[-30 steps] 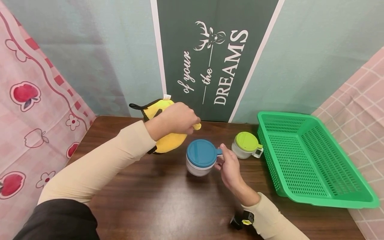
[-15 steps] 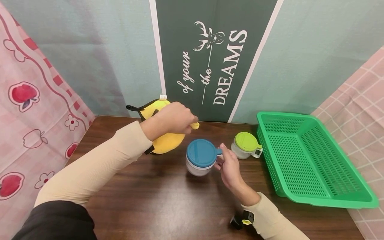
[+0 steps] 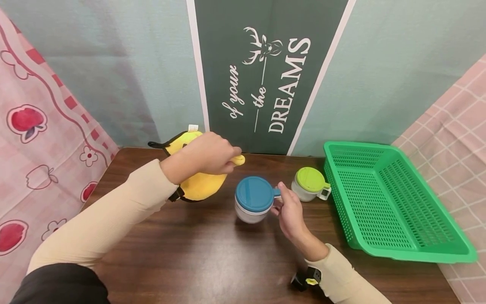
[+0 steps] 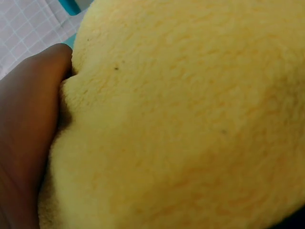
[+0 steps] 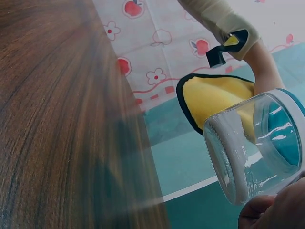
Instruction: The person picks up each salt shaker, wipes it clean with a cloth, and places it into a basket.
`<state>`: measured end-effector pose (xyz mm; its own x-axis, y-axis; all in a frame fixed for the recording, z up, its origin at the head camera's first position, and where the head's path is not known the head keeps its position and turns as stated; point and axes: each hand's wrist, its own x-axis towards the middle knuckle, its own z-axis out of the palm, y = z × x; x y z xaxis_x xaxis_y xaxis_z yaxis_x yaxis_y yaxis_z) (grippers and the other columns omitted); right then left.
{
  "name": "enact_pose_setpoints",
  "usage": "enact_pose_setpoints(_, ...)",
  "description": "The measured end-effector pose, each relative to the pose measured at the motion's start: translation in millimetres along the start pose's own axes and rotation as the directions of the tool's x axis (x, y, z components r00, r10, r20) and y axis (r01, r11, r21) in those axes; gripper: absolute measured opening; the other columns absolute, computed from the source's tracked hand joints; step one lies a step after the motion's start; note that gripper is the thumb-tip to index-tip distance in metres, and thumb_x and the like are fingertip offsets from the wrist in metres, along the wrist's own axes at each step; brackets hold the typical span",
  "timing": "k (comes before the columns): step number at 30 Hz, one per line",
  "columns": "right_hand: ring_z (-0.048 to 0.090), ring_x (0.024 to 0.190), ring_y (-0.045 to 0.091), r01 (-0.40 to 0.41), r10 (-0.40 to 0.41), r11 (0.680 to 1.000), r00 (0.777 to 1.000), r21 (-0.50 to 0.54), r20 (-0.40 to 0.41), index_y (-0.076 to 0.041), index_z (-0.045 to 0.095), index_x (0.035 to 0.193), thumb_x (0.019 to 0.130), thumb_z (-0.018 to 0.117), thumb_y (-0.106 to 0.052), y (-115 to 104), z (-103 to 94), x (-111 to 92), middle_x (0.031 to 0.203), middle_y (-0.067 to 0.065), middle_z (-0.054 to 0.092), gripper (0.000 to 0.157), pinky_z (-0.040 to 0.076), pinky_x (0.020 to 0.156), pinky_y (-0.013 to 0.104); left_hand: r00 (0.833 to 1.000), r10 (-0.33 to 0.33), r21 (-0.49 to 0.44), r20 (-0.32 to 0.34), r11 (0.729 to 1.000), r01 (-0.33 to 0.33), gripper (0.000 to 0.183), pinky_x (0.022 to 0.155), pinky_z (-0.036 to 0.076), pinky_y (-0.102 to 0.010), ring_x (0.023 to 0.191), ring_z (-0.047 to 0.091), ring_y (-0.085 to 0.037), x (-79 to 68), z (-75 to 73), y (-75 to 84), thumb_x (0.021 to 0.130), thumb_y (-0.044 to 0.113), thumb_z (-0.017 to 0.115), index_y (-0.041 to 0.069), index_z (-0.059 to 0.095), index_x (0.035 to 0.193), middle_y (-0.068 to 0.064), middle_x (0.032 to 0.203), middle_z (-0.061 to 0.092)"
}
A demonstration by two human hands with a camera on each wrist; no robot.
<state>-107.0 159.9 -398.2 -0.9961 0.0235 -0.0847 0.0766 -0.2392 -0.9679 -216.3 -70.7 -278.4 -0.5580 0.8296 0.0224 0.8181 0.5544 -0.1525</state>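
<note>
Blue-lidded glass mug (image 3: 253, 202) is near the middle of my view, close to the back of a dark wood-grain table (image 3: 212, 261), its lid on and its handle pointing to my right. My right hand (image 3: 291, 213) has its fingers and thumb closed around that handle; from my right wrist, the clear body and round base of the mug are visible, tipped on their side in that view. To its left, my left hand (image 3: 210, 154) clutches a yellow plush cloth (image 3: 203, 186) with black edging, a black loop and a small white tag; a yellow fold pokes out past my fingers. Cloth and mug are near each other but apart. My left wrist view is nearly filled by soft, blurry yellow, so I cannot tell whether the cloth's lower edge touches the table. Beyond my right hand stands a smaller mug with a lime-green lid (image 3: 311, 180), upright, just beside a green perforated basket (image 3: 379, 211). Behind everything hangs a grey-green curtain (image 3: 152, 76) with white lettering, including the word DREAMS, running sideways.
</note>
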Motion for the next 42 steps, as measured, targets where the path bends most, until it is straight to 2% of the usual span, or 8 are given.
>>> enact_pose_setpoints(11, 0.047, 0.063, 0.012, 0.009, -0.009, 1.0, 1.0, -0.003, 0.007, -0.017, 0.053, 0.067, 0.111, 0.037, -0.03, 1, -0.2, 1, 0.069, -0.003, 0.047, 0.048, 0.039, 0.058, 0.024, 0.999, 0.017, -0.021, -0.033, 1.0, -0.018, 0.008, 0.046, 0.025, -0.031, 0.049, 0.035, -0.014, -18.8, -10.3, 12.3, 0.087, 0.021, 0.059, 0.013, 0.058, 0.086, 0.006, 0.056, 0.035)
enact_pose_setpoints(19, 0.047, 0.064, 0.012, 0.004, -0.004, 1.0, 1.0, -0.003, 0.001, -0.018, 0.053, 0.068, 0.111, 0.038, -0.031, 0, 0.2, 1, 0.07, -0.002, 0.047, 0.048, 0.039, 0.058, 0.024, 0.996, 0.069, -0.025, -0.048, 0.997, -0.07, 0.009, 0.046, 0.025, -0.029, 0.048, 0.033, -0.013, -28.0, -20.9, 25.6, 0.085, 0.02, 0.06, 0.014, 0.054, 0.084, 0.006, 0.055, 0.035)
enact_pose_setpoints(28, 0.046, 0.063, 0.012, 0.008, -0.008, 1.0, 1.0, -0.018, 0.015, -0.015, 0.052, 0.068, 0.111, 0.037, -0.032, 0, 1.1, 1, 0.07, -0.002, 0.047, 0.048, 0.039, 0.057, 0.023, 0.985, 0.154, 0.023, -0.075, 0.988, -0.153, 0.01, 0.046, 0.03, -0.029, 0.049, 0.037, -0.012, -30.7, -28.6, 46.9, 0.084, 0.022, 0.061, 0.015, 0.055, 0.084, 0.006, 0.058, 0.041)
enact_pose_setpoints(42, 0.044, 0.06, 0.012, 0.048, -0.047, 0.999, 0.998, -0.013, 0.048, -0.014, 0.051, 0.068, 0.111, 0.037, -0.029, 2, 0.3, 1, 0.07, -0.002, 0.045, 0.048, 0.036, 0.055, 0.022, 0.977, 0.196, 0.034, -0.087, 0.98, -0.194, 0.011, 0.046, 0.031, -0.027, 0.049, 0.036, -0.012, -37.1, -40.2, 68.8, 0.084, 0.024, 0.064, 0.014, 0.058, 0.084, 0.006, 0.057, 0.043)
